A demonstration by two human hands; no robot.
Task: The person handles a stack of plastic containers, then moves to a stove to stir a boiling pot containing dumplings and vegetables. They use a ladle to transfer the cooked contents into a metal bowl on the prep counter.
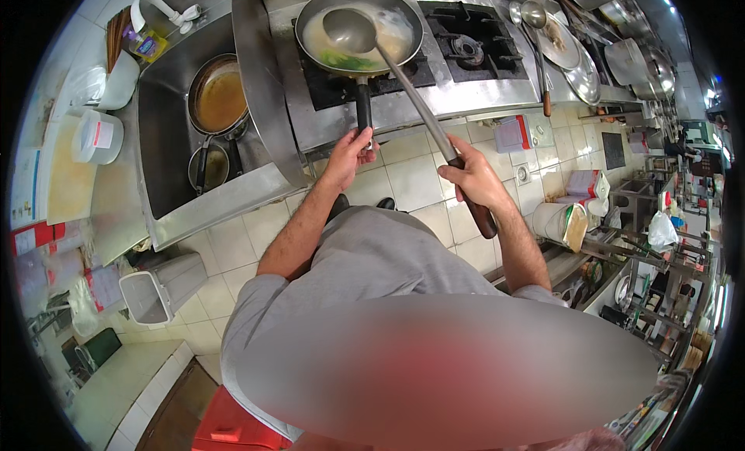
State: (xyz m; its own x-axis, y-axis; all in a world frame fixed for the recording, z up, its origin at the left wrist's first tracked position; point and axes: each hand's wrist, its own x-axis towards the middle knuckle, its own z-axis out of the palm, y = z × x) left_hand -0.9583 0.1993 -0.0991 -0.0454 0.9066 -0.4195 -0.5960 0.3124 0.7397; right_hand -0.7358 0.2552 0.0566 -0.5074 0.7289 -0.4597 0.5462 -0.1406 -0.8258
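Observation:
My left hand (351,157) grips the black handle of a frying pan (416,41) that sits over the left gas burner (320,90). Pale, cloudy liquid (317,35) fills the pan, with a patch of green leaves (346,60) near its close edge. In my right hand (474,174) is a long metal ladle (349,31) with a dark wooden handle. The ladle's bowl rests in or just over the liquid; which one I cannot tell. Its shaft slants across the pan's right rim.
A steel sink (169,131) at left holds used pans (218,102) below a white tap (154,6). Right of the pan is a second gas burner (468,47). Another ladle (541,49) and metal lids (582,79) lie further right. A grey bin (183,282) stands on the tiled floor.

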